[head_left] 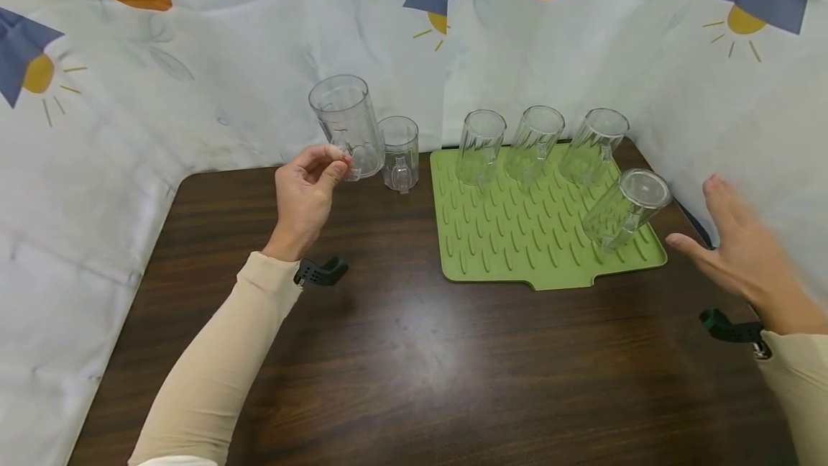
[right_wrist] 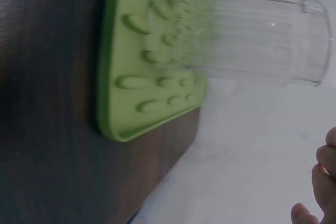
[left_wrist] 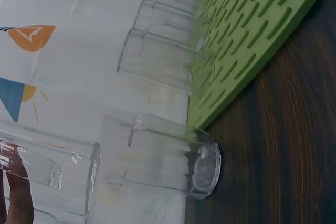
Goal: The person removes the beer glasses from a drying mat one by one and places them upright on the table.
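Observation:
My left hand (head_left: pixel 307 189) pinches the handle of a clear mug (head_left: pixel 352 128), lifted above the back of the table with its rim up. In the left wrist view, that mug (left_wrist: pixel 58 166) fills the lower left corner, with fingers at its handle. Just right of it, a second clear mug (head_left: pixel 400 157) stands on the wood. To the right of the green drying mat (head_left: pixel 491 236), my right hand (head_left: pixel 750 250) is off the table with its thumb spread from straight fingers. Nearest to it is an upside-down clear mug (head_left: pixel 624 207) on the mat's right part.
Three more clear mugs, a left one (head_left: pixel 481 149), a middle one (head_left: pixel 533 146) and a right one (head_left: pixel 591 149), stand along the mat's back edge. A printed white curtain (head_left: pixel 259 78) hangs behind and beside the dark wooden table (head_left: pixel 401 365).

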A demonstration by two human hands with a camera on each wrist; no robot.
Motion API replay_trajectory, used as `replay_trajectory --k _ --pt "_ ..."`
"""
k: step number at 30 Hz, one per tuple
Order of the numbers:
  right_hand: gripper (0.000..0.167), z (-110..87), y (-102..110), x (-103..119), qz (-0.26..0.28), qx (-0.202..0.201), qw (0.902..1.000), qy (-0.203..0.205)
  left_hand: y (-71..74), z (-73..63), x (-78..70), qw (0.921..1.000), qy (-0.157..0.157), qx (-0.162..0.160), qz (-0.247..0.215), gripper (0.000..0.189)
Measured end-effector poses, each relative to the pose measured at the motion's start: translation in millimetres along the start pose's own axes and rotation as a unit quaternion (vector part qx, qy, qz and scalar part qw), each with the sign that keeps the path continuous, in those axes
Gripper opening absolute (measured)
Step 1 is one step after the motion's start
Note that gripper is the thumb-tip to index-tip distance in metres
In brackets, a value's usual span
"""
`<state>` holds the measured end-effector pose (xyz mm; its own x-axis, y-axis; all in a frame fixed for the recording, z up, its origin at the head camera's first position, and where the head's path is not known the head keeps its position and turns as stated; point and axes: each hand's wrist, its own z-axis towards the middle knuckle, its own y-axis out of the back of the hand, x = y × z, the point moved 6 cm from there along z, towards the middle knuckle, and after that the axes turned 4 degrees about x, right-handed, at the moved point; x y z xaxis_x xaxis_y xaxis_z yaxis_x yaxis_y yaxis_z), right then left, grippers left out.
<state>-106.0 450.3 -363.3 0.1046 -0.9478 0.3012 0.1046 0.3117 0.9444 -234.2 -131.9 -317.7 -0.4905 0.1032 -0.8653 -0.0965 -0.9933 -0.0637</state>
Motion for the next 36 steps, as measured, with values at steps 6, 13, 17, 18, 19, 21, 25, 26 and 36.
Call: replay_trajectory --k 6,13,17,18,19,21,25,26,36 --pt "0.094 -2.0 -15 -7 0.005 0.008 1.0000 -0.004 9.0 1.7 9.7 0.9997 0.006 -0.004 0.022 0.008" --pt "0.095 1.3 -35 -13 0.004 0.044 0.9990 -0.005 18.9 3.1 23.2 0.9990 0.020 -0.010 0.038 0.019" --pt "0.095 3.3 -46 -14 -0.012 0.061 0.9981 0.002 21.9 4.7 31.9 0.9990 0.028 -0.016 0.030 0.008" --pt "0.095 3.7 -49 -14 -0.017 0.062 0.9979 0.003 22.6 4.9 34.0 0.9990 0.030 -0.017 0.029 0.003" --pt "0.095 3.9 -51 -14 -0.020 0.065 0.9977 0.004 23.3 5.0 36.2 0.9990 0.031 -0.018 0.028 0.003" --pt "0.096 4.2 -57 -15 -0.018 0.074 0.9971 0.003 24.9 4.8 40.5 0.9988 0.035 -0.020 0.029 0.008" --pt "0.098 3.8 -69 -17 -0.009 0.097 0.9952 -0.005 28.0 1.9 49.7 0.9979 0.045 -0.020 0.043 0.005" --pt "0.098 3.6 -72 -18 -0.008 0.104 0.9946 -0.006 28.9 0.7 52.1 0.9974 0.049 -0.021 0.048 0.008" --pt "0.102 5.4 -86 -15 -0.003 0.139 0.9901 -0.020 34.9 -2.7 73.2 0.9924 0.076 -0.026 0.094 0.019"
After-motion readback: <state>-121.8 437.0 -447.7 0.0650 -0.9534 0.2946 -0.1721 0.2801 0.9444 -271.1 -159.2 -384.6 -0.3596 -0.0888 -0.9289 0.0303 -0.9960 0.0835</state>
